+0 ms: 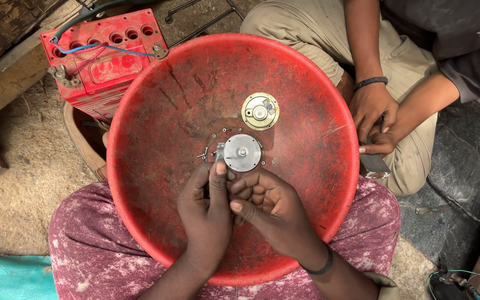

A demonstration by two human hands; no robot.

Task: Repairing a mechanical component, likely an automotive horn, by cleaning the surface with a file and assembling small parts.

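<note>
A large red plastic basin (156, 105) rests on my lap. In its middle lies a round silver metal disc (242, 152) with a small hub, and a brass-coloured round cap (260, 111) sits just beyond it. Tiny screws and bits (203, 155) are scattered around the silver disc. My left hand (206, 208) pinches a small metal piece (220, 151) at the disc's left edge between thumb and forefinger. My right hand (268, 208) has its fingers curled against my left hand, just below the disc; whether it grips anything is hidden.
A red battery (104, 61) with blue and red wires stands at the upper left on sandy ground. Another person sits at the upper right, hands (376, 119) together by a knee. Wooden planks lie at the left; cables and dark stone at the right.
</note>
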